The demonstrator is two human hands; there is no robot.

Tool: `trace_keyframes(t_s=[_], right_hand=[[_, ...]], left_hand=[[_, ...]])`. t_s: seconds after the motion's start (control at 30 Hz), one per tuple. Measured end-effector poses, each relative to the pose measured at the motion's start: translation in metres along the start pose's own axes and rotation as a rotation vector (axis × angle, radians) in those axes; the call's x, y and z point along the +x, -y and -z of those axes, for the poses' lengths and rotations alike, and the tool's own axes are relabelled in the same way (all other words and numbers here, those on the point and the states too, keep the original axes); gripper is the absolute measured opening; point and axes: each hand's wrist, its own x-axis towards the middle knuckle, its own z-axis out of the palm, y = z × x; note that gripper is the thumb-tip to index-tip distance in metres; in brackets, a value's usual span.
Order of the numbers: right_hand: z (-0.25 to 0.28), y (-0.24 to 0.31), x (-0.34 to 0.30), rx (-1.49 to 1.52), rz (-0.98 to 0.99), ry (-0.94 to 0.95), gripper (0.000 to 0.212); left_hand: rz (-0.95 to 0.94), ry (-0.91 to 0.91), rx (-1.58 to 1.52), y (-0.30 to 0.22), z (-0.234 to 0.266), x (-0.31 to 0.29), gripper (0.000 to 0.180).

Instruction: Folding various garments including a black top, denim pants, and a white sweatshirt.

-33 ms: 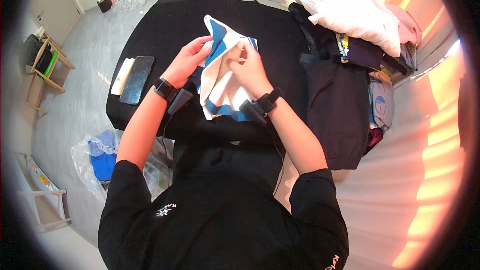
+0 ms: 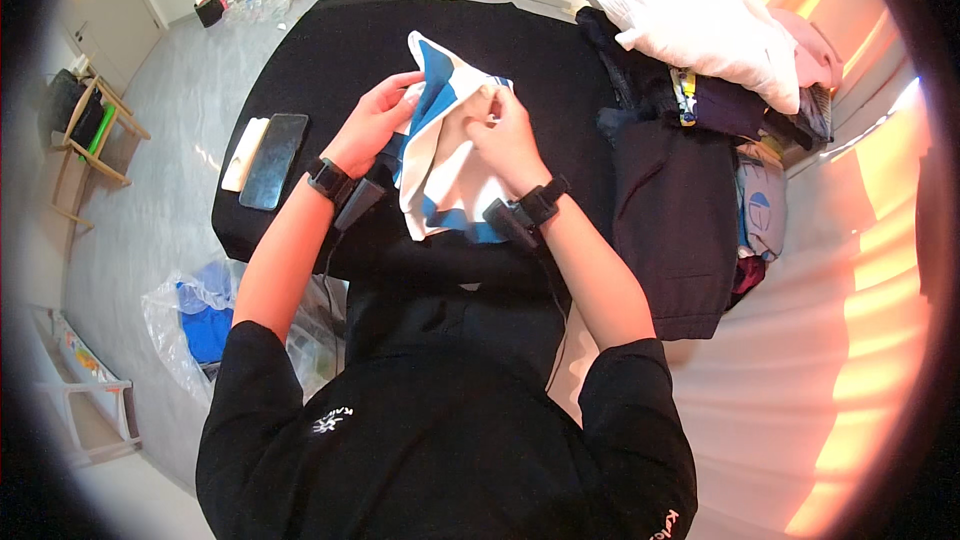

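Note:
Between my hands hangs a thin white and blue cloth (image 2: 440,175), partly folded, with a pointed corner standing up at its far end. Whether it is a garment cannot be made out. My left hand (image 2: 378,122) holds its left edge, thumb on top and the other fingers partly behind the fabric. On the right side, my right hand (image 2: 503,145) pinches the upper part with bent fingers. The lower end of the cloth, banded in blue, droops over the black-covered surface (image 2: 330,60). Both wrists wear black straps with small devices.
A dark phone (image 2: 275,162) lies beside a cream-coloured object (image 2: 245,153) at the left. Folded dark clothing (image 2: 675,230) is on the right, with a white pillow (image 2: 690,25) beyond it. A clear plastic bag (image 2: 165,305) with blue contents sits on the floor at lower left.
The cloth has shifted slightly in my fingers, and its folds hang a little differently. My right hand has moved a touch; both hands keep their hold.

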Motion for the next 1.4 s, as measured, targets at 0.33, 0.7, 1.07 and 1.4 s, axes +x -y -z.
trace_keyframes(t_s=[0.33, 0.7, 1.07, 1.4], right_hand=[[0.150, 0.045, 0.023, 0.081, 0.020, -0.326, 0.038], [0.144, 0.008, -0.025, -1.055, 0.106, 0.399, 0.067], [0.113, 0.026, -0.068, -1.051, 0.282, 0.576, 0.036], [0.136, 0.008, -0.041, -0.564, 0.029, 0.205, 0.019]], left_hand=[[-0.290, -0.305, -0.041, -0.075, 0.084, 0.003, 0.033], [-0.011, -0.019, 1.210, -0.045, 0.117, -0.045, 0.056], [-0.079, 0.366, 1.424, -0.064, 0.066, -0.095, 0.055], [-0.175, 0.381, 1.371, -0.057, 0.078, -0.099, 0.026]])
